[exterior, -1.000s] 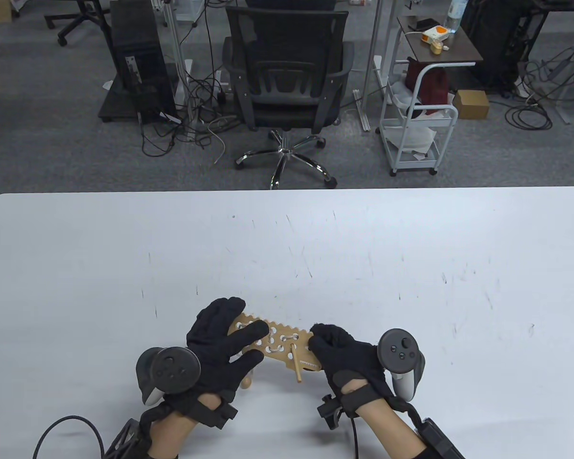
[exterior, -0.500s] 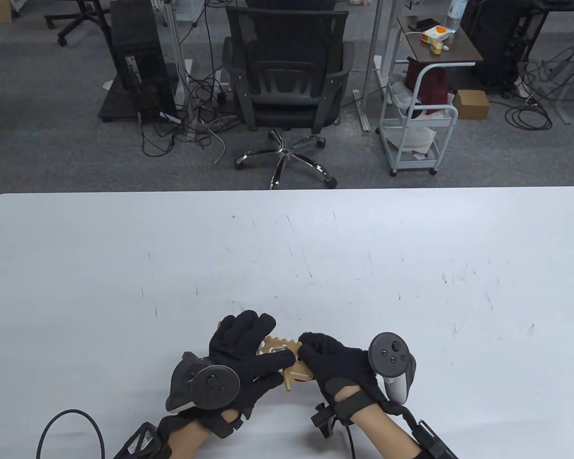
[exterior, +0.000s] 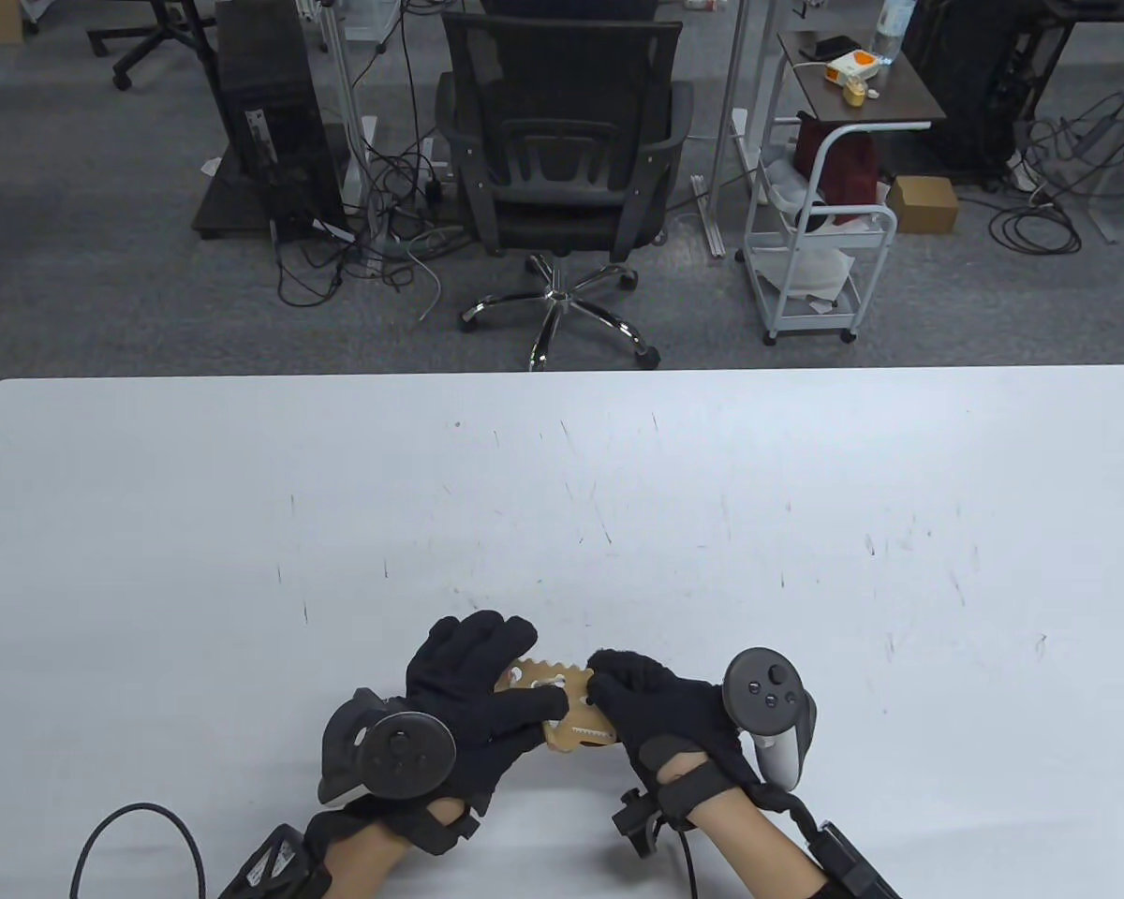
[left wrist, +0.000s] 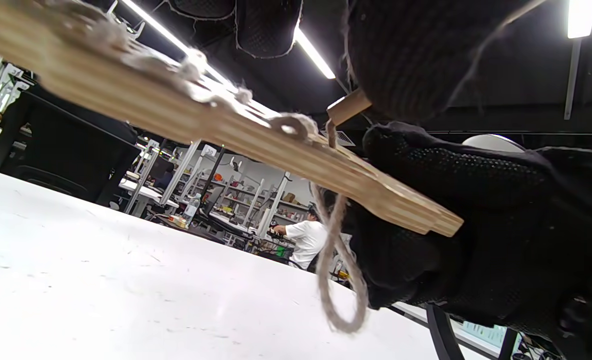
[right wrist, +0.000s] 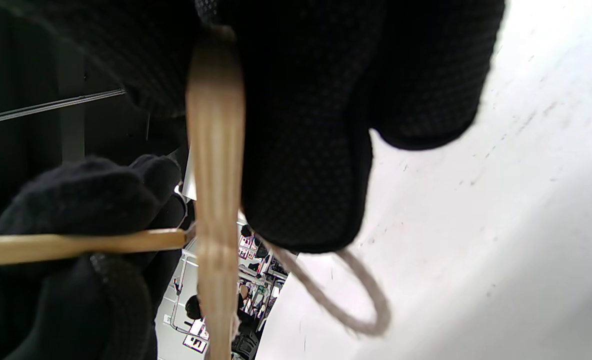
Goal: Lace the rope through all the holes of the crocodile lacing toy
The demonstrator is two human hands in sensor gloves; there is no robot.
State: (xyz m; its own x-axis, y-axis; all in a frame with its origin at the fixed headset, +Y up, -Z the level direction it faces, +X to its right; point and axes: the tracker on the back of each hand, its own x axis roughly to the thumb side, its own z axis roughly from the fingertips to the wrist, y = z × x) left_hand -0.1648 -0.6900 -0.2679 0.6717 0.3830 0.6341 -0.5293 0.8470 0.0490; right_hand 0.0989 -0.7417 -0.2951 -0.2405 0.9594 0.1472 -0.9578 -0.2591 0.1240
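Both hands had drawn together, left hand [exterior: 473,688] and right hand [exterior: 651,712] gripping the stiff, light crocodile board [exterior: 562,716] by its edges, limp rope [left wrist: 338,270] dangling.

The left hand [exterior: 473,698] slid right along the crocodile board [exterior: 562,712], covering the tail end it had left bare. The right hand [exterior: 660,716] moved slightly left, and the wooden needle [left wrist: 348,106] dropped out of the table view.

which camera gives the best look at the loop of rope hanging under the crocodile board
The left wrist view: the rope loop hangs in full below the wooden board, sharp against the white table. The right wrist view shows the loop too, but blurred. In the table view the hands and board hide it.
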